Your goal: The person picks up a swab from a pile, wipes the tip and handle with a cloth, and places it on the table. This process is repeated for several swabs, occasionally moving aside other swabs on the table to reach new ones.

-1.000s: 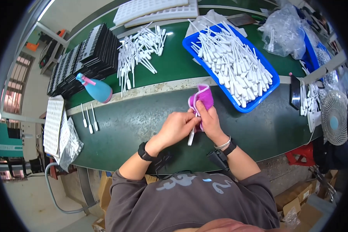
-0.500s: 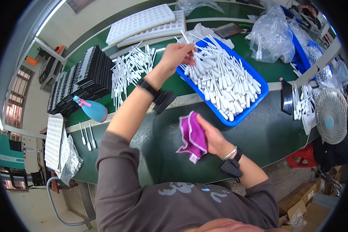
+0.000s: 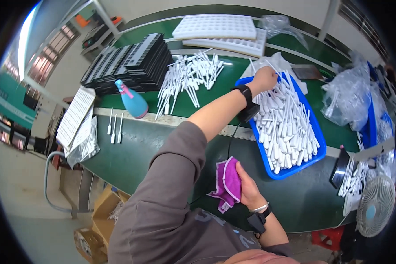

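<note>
My left hand reaches over the far left end of a blue tray. Its fingers are curled closed. A thin white stem pokes up beside them, but I cannot tell whether it is gripped. The tray is heaped with white bulb-ended plastic droppers, their bulbs mostly toward me. Nearer to me, left of the tray, my right hand is closed around a purple cloth with white edging. The cloth hangs folded above the dark green table.
Loose droppers lie left of the tray, beside stacked black racks and a blue bottle. Two white foam trays sit at the back. Plastic bags and a fan are at right. Three droppers lie front left.
The view has turned, shifting the scene across the picture. My left hand has gone lower toward the droppers at the tray's far end. My right hand still holds the purple cloth.
</note>
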Demonstrator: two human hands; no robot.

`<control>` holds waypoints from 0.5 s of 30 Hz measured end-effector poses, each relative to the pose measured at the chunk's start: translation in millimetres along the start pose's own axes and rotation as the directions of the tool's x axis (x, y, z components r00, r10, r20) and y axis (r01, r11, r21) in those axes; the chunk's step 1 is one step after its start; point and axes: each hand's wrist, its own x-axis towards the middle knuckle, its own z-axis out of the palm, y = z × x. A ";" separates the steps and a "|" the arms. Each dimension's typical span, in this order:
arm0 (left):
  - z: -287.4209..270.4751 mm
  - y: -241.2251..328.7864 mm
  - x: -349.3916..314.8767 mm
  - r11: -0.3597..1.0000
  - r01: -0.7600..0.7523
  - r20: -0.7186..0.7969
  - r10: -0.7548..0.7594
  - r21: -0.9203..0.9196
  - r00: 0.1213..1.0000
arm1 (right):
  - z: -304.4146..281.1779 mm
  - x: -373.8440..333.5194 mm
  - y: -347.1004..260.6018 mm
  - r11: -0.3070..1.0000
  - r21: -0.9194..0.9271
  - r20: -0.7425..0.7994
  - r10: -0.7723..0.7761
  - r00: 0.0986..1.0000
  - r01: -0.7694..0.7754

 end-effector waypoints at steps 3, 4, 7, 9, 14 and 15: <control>-44.2 20.2 -59.9 0.932 -0.239 -0.104 0.275 0.271 0.956 | 2.1 -4.7 -1.0 1.000 -0.016 -0.020 0.002 1.000 -0.002; -69.9 20.5 -83.3 0.872 -0.311 -0.130 0.382 0.377 0.915 | 5.7 -5.1 -0.2 1.000 -0.014 -0.028 -0.009 1.000 0.008; -144.3 -37.1 -126.9 0.775 -0.079 -0.374 0.389 0.628 0.842 | 14.5 0.5 1.9 0.999 -0.035 -0.034 -0.004 0.999 0.002; -189.8 -72.9 -154.5 0.679 0.281 -0.534 0.192 0.678 0.823 | 17.4 0.4 5.2 0.998 -0.062 -0.062 -0.010 0.998 0.006; -219.9 -122.3 -177.6 0.529 0.652 -0.651 -0.225 0.543 0.725 | 10.6 4.7 14.5 0.989 -0.138 -0.050 0.047 0.998 -0.054; -209.3 -123.0 -176.6 0.521 0.657 -0.649 -0.233 0.546 0.724 | 7.4 5.4 16.1 0.989 -0.137 -0.054 0.050 0.997 -0.057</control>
